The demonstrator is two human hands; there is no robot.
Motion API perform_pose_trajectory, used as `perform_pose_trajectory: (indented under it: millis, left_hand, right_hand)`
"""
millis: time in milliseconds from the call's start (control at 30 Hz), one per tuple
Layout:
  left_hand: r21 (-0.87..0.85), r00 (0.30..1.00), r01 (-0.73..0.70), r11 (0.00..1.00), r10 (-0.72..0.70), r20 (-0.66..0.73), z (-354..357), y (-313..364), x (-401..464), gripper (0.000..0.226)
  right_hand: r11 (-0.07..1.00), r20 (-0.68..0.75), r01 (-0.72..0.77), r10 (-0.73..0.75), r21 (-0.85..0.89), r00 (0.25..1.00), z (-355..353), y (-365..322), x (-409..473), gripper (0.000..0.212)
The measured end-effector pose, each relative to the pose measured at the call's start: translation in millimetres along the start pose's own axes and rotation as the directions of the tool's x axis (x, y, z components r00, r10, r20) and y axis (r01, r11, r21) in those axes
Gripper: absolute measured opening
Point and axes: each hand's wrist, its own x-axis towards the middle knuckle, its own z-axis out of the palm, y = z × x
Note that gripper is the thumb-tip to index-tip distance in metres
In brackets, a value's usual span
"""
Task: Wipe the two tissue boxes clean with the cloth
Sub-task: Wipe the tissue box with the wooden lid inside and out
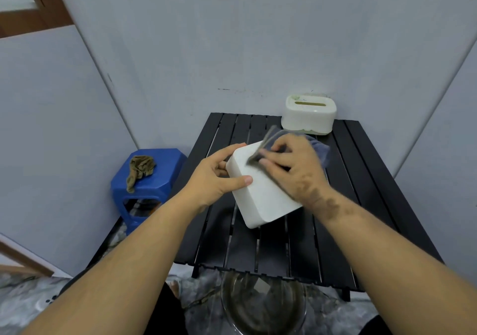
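A white tissue box [260,195] is tilted above the black slatted table [374,200], its plain underside facing me. My left hand [214,177] grips its left end, thumb on the near face and fingers behind. My right hand [291,169] presses a grey-blue cloth [320,149] onto the box's upper right part; the cloth is blurred and bunches out behind the hand. A second tissue box [308,115], cream with a green base and a slot on top, stands upright at the table's far edge by the wall.
A blue plastic stool [165,180] stands left of the table with a crumpled brown rag [140,168] on it. Below the table's near edge sits a round glass basin [263,306] on the floor. Grey walls close in behind and on both sides.
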Motion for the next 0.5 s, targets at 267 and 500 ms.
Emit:
perform_pose_trajectory:
  millis: [267,500]
  left_hand:
    - [-0.004,1.0,0.002,1.0,-0.002,-0.011,3.5,0.3,-1.6,0.07]
    - [0.001,1.0,0.006,1.0,-0.006,-0.027,8.8,-0.7,-0.4,0.069]
  right_hand:
    - [0.993,0.068,-0.082,0.076,0.083,0.995,8.7,-13.2,2.0,0.014]
    - [0.989,-0.048,-0.144,0.146,0.033,0.988,1.5,-6.5,12.0,0.008]
